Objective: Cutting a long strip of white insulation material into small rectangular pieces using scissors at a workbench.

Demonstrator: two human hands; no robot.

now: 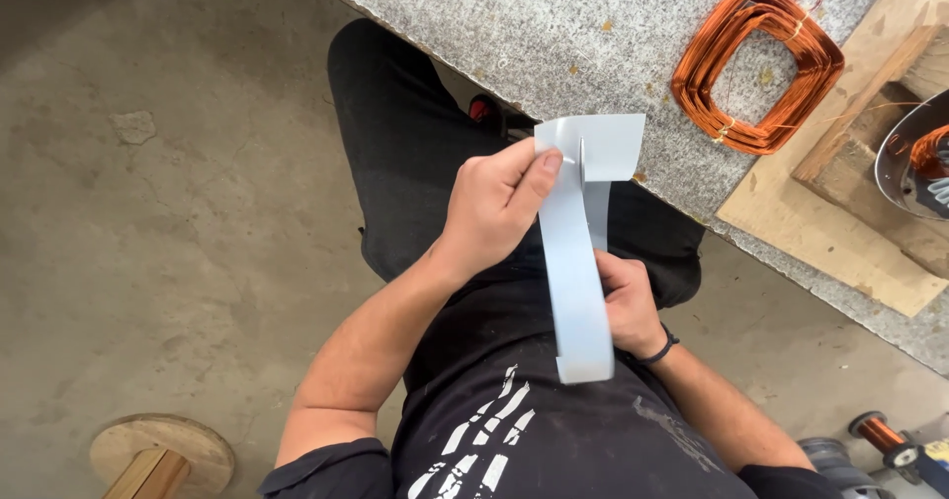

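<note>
Left hand (pixel 499 203) pinches the pale-blue sheet strip (pixel 578 262) at its slit top; right hand (pixel 625 306) grips lower — splitting underway, steady pull needed.

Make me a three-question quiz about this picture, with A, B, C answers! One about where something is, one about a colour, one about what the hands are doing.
1. Where does the wire coil lie?
A. on the floor
B. on the grey stone bench
C. on the person's lap

2. What colour is the coil?
A. copper-orange
B. green
C. white

3. How is the pale blue-grey sheet strip held?
A. lying flat on the bench
B. in one hand
C. in both hands

Answers: 1 B, it rests on the speckled top. 2 A, it shines orange. 3 C, the left hand pinches near the top, the right hand grips lower.
</note>
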